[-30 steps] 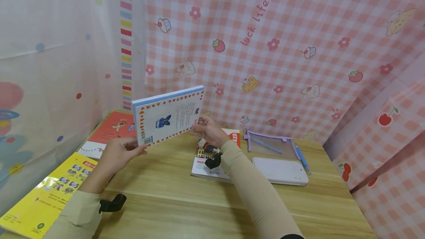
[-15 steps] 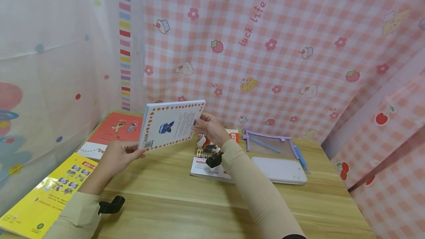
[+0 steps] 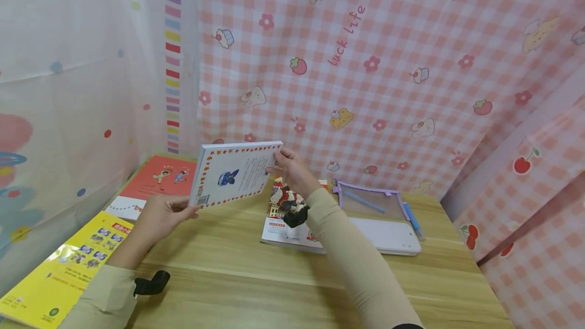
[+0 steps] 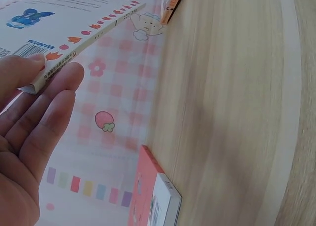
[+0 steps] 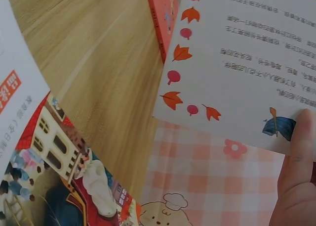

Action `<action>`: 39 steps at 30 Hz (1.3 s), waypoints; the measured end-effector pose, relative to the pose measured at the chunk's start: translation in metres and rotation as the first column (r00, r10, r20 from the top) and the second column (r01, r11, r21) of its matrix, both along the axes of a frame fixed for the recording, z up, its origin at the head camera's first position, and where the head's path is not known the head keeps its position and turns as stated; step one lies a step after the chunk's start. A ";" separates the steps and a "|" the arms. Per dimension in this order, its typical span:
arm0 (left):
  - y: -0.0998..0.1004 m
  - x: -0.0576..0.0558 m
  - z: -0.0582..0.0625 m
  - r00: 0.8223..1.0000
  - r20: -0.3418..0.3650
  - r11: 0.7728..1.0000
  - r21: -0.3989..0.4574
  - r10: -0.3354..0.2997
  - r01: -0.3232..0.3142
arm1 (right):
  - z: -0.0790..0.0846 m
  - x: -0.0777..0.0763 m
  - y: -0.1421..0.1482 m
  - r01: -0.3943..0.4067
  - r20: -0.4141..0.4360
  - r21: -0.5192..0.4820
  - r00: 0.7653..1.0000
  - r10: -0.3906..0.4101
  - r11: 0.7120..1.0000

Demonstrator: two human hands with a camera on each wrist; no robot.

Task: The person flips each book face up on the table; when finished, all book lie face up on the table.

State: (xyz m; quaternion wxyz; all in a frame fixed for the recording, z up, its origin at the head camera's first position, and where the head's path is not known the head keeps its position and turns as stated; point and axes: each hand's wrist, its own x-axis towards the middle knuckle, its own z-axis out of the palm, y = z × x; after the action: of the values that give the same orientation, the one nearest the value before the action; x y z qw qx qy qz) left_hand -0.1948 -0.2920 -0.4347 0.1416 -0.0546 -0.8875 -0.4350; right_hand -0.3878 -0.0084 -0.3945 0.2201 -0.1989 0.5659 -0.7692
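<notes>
Both hands hold a white book (image 3: 250, 166) above the table, tilted, its back cover with a leaf border and barcode toward me. My left hand (image 3: 160, 216) pinches its lower left corner. In the left wrist view the thumb of the left hand (image 4: 37, 127) lies on the cover (image 4: 74, 13) beside the barcode, fingers beneath. At the right edge, my right hand (image 3: 296, 172) grips the book near its upper corner. The right wrist view shows the right thumb (image 5: 302, 142) pressed on the cover (image 5: 237, 77) near a blue butterfly; the other fingers are mostly hidden.
Under the right forearm lies a picture-covered book (image 3: 285, 227). A red book (image 3: 160, 176) and a yellow book (image 3: 59, 273) lie at left. Further right are a mesh zip pouch (image 3: 375, 199), a white case (image 3: 393, 237) and a blue pen (image 3: 413, 221). Patterned curtains (image 3: 347, 65) stand behind.
The book has come down, its top edge lowered and its left end shifted slightly right. My right hand has slid up toward the upper right corner; the left hand has stayed nearly in place.
</notes>
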 end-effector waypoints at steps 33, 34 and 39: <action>-0.001 -0.001 0.000 0.996 -0.074 0.997 -0.056 0.052 -0.056 | 0.021 0.000 0.008 0.031 0.017 0.014 0.999 -0.031 0.999; 0.000 0.000 -0.001 0.994 -0.095 0.996 -0.064 0.060 -0.066 | 0.022 0.001 0.008 0.028 0.023 0.011 0.999 -0.029 1.000; 0.000 -0.002 -0.002 0.965 -0.240 0.986 -0.097 0.108 -0.134 | 0.025 0.003 0.007 0.009 0.046 -0.027 0.999 -0.007 1.000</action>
State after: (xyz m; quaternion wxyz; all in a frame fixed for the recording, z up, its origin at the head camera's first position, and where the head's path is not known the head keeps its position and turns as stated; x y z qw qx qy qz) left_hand -0.1965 -0.2919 -0.4365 0.2684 -0.0591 -0.8894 -0.3654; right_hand -0.3846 -0.0017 -0.3694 0.2273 -0.1820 0.5509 -0.7821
